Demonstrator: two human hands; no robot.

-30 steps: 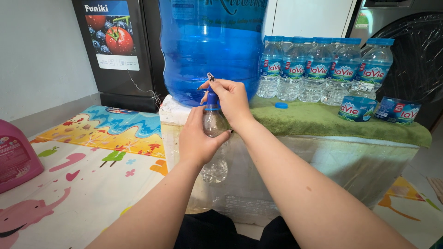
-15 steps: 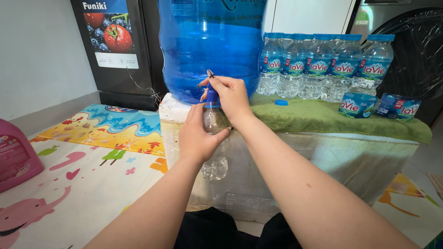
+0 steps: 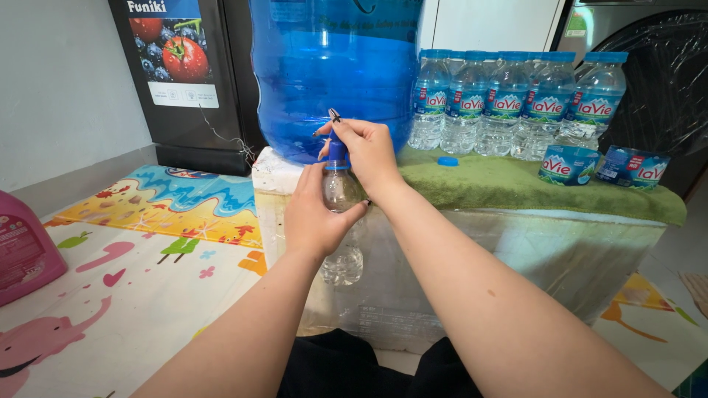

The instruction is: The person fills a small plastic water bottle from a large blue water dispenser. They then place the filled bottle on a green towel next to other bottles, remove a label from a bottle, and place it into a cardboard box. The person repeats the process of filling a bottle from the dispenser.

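My left hand [image 3: 318, 214] grips a small clear plastic bottle [image 3: 341, 254] upright under the blue tap [image 3: 336, 153] of a large blue water jug [image 3: 332, 70]. My right hand [image 3: 366, 151] is closed on that tap, fingers wrapped over its lever. The bottle's mouth sits right against the tap's spout. Its lower half shows below my left hand; the water level inside is hard to read.
The jug rests on a white foam box [image 3: 457, 258] covered with a green cloth [image 3: 509, 184]. Several filled small bottles [image 3: 516, 103] line the back, two more lie at right [image 3: 605, 166], and a loose blue cap [image 3: 448, 161] lies nearby. A pink container [image 3: 22, 250] stands at left on the colourful mat.
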